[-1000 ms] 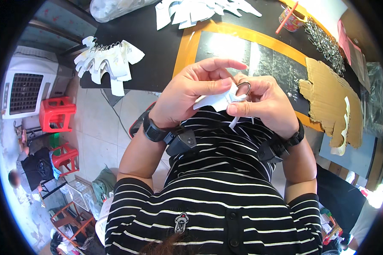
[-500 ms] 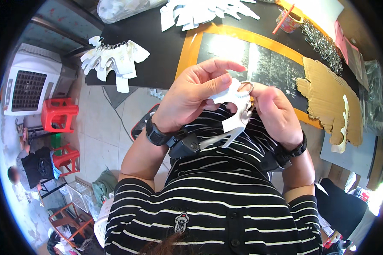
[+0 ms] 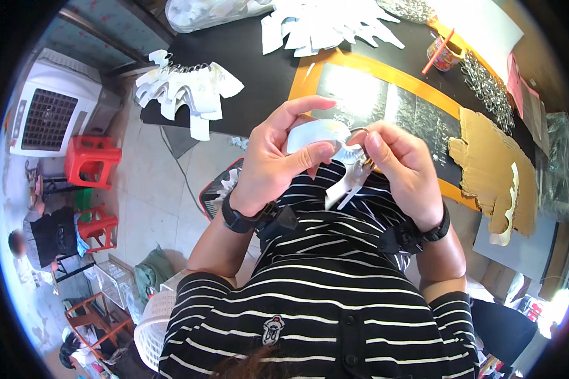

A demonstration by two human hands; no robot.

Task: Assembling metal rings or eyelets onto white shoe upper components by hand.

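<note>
In front of my chest, my left hand [image 3: 263,161] pinches a white curved strip [image 3: 314,134] between thumb and fingers, its index finger stretched above it. One end of the strip reaches a metal ring [image 3: 359,130]. My right hand [image 3: 406,172] grips that ring, thumb pressed against the fingers. More white cut pieces [image 3: 340,191] hang below the ring between both hands. Whether the strip is threaded on the ring is hard to see, as my fingers cover part of it.
On the dark table [image 3: 246,60] lie a ringed bunch of white pieces [image 3: 189,91], another white pile [image 3: 325,28], a heap of metal rings [image 3: 490,88] and a patterned cup [image 3: 444,54]. Torn cardboard [image 3: 493,167] is at the right. Red stools [image 3: 91,161] stand left; a person [image 3: 47,237] sits beyond.
The white strip in my left hand has swung up and outward, spreading away from the other pieces. My right thumb has moved onto the ring. The whole view has shifted slightly.
</note>
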